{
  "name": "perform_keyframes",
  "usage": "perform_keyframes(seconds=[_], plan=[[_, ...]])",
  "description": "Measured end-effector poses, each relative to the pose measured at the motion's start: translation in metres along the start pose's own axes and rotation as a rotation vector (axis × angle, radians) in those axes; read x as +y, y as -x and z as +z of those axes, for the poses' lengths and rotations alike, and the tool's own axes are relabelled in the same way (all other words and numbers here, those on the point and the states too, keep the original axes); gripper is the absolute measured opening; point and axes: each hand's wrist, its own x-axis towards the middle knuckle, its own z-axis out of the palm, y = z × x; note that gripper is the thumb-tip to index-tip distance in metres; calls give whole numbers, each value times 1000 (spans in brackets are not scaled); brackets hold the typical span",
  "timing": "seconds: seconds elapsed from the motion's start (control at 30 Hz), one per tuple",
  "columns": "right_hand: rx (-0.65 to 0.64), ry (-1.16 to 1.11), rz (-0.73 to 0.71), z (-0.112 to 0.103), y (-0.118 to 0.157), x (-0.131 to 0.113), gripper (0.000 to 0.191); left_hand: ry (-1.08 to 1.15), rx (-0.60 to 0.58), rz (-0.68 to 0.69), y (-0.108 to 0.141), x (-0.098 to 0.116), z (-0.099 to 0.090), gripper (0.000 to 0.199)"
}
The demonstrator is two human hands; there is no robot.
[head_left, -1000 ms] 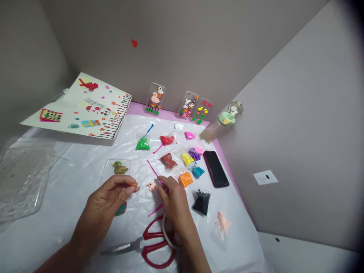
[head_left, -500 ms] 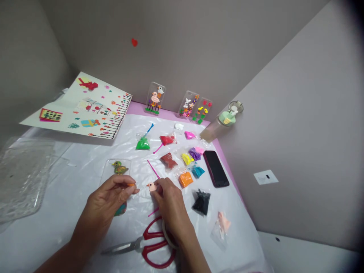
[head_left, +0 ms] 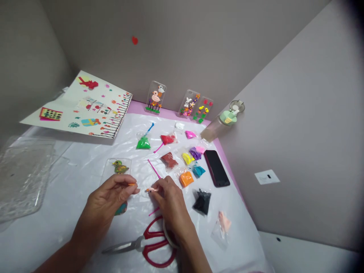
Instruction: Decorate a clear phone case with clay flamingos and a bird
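Observation:
My right hand [head_left: 170, 197] pinches a small pale pink clay bird [head_left: 151, 190] with an orange beak, its head pointing left. Between the thumb and forefinger of my left hand [head_left: 113, 195] is a tiny bit of orange clay [head_left: 131, 184]. The two hands face each other a short gap apart above the white sheet. Behind the left hand lies a clear phone case [head_left: 106, 167] with a yellow-green clay duck [head_left: 120, 167] on it; a teal piece [head_left: 121, 208] shows partly below that hand. Red-handled scissors [head_left: 145, 246] lie in front, near my right wrist.
Bags of coloured clay, among them orange [head_left: 186, 179], black [head_left: 202, 201] and brown [head_left: 170, 160], spread to the right, near a phone [head_left: 216, 168]. Pink tools [head_left: 154, 168] lie in the middle. A bottle [head_left: 220, 123] and decorated cases [head_left: 156, 97] stand at the back.
The pink bird has been turned in my right hand, from its flat side showing to a thinner, edge-on view. My left hand stays almost still with the orange bit.

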Motion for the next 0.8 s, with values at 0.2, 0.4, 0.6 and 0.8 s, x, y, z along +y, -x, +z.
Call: perform_keyframes(seconds=[0.2,0.4,0.6,0.8], plan=[[33,-45,34,-2,-3,0,11,-4,-6,5,-2,-2,0,38],[-91,-784,203,-7,-7,-7,24,-108,-3,154,3,7,6,24],[-137,-1127,335,-4,-6,-15,36,-203,16,329,5,9,11,12],[-51,-1168,314,6,-4,-21,33,-350,-6,576,5,9,11,3]])
